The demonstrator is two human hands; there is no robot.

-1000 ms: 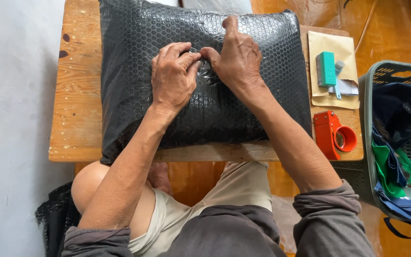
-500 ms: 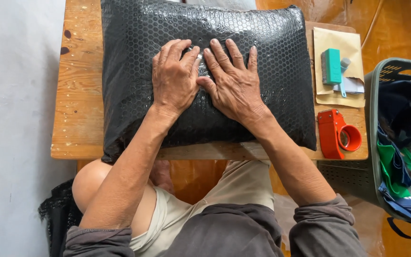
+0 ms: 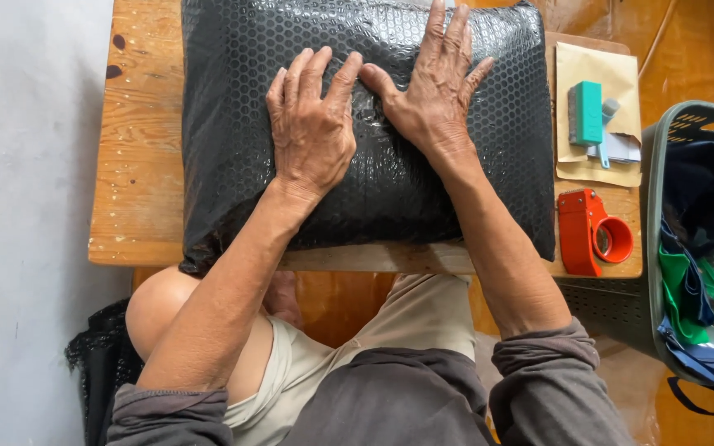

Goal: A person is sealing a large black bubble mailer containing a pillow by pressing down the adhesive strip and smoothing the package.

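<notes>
A bulky parcel wrapped in black bubble wrap [image 3: 233, 124] lies across a small wooden table [image 3: 138, 173]. My left hand [image 3: 311, 132] rests flat on top of the parcel near its middle, fingers spread and pointing away from me. Beside it, my right hand [image 3: 435, 87] presses flat on the parcel's upper middle, fingers stretched toward the far edge. The thumbs nearly touch. Neither hand grips anything.
On the table's right end lie a tan padded envelope [image 3: 613, 74], a teal box cutter [image 3: 586, 111] and an orange tape dispenser [image 3: 590, 233]. A grey-green laundry basket [image 3: 663, 132] with blue and green fabric stands at the right. Black material [image 3: 101, 372] sits on the floor, lower left.
Both hands went from pinching together at the parcel's centre to lying flat. The right hand has slid farther up the parcel; the left hand spread its fingers.
</notes>
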